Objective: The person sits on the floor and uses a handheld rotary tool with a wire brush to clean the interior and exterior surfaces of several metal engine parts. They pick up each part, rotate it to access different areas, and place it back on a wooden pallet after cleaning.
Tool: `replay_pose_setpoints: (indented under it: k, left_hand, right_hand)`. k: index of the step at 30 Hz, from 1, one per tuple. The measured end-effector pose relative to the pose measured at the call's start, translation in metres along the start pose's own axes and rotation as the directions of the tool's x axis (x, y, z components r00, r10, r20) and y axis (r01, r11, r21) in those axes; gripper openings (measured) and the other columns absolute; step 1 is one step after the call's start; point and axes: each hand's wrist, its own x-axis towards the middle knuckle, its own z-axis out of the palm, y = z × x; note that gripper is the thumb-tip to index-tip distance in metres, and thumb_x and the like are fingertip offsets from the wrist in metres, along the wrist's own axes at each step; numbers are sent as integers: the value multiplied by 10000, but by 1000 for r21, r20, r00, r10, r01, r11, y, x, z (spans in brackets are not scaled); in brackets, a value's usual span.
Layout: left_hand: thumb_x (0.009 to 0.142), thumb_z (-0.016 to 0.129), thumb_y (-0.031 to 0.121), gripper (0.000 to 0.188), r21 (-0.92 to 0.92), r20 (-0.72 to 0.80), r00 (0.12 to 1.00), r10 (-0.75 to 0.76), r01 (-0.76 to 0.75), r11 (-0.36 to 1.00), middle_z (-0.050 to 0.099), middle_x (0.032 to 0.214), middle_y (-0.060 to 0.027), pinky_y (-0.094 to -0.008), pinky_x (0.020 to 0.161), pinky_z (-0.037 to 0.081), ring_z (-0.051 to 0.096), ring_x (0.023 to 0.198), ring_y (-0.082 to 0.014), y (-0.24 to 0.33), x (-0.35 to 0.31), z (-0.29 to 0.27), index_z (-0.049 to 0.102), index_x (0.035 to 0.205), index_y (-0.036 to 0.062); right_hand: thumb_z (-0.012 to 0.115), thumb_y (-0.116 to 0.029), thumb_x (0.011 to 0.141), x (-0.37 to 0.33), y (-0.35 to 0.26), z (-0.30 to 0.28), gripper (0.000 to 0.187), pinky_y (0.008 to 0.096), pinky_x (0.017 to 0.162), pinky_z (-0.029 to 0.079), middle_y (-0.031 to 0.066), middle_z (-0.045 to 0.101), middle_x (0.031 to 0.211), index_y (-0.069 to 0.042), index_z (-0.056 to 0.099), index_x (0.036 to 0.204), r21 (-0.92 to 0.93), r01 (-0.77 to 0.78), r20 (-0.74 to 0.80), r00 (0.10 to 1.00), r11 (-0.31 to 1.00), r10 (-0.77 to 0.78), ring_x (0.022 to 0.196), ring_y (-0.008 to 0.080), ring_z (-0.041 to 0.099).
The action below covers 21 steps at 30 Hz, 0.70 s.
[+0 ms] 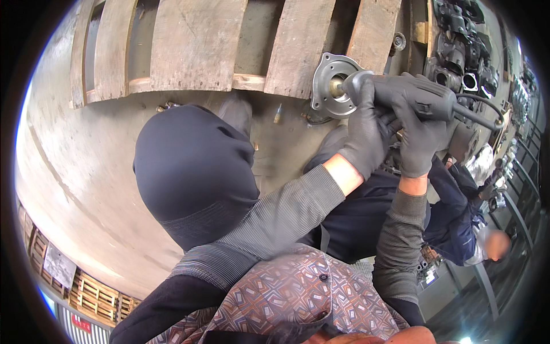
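Observation:
My left hand (366, 133), in a dark grey glove, is closed round the front end of a black electric die grinder (412, 94). Further back, my gloved right hand (421, 137) grips its body. The grinder lies nearly level, with its cord leaving at the right end. Its tip reaches into the centre hole of a round grey metal flange (324, 94) with bolt ears round its rim. The flange is at the edge of a wooden pallet (295, 49); what supports it from below is hidden.
Dark metal castings (452, 54) crowd the upper right, by the pallet. At right, another person (455, 221) in dark clothes bends over other parts. Small loose pieces lie on the concrete floor (86, 189) near my feet. Stacked pallets (94, 298) stand at lower left.

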Motion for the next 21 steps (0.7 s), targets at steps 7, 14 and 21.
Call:
replay_pose_setpoints:
  k: [7,14,21]
  left_hand:
    - [1093,413,518,541,18,21,999,38,-38,999,673,1261,-83,-333,1000,535,655,1146,-184,0,-2,2,540,1352,60]
    - [1085,432,521,551,63,37,997,63,-65,996,654,1306,-83,-341,1030,534,643,1185,-185,-3,1,-1,537,1370,61]
    - [1066,453,561,554,12,19,999,-40,40,999,676,1254,-63,-343,999,543,669,1116,-185,-7,-1,-5,562,1338,91]
  right_hand:
    - [853,-7,792,-4,-2,-3,587,299,922,571,108,689,1215,59,575,1305,52,-88,37,996,995,87,1065,162,677]
    - [866,-30,794,-4,-4,-3,540,289,892,565,87,707,1157,12,616,1270,93,-33,6,999,995,33,1038,143,681]
    - [837,4,806,-6,-6,-7,565,312,964,541,85,672,1202,29,581,1309,84,-48,5,999,995,48,1081,163,658]
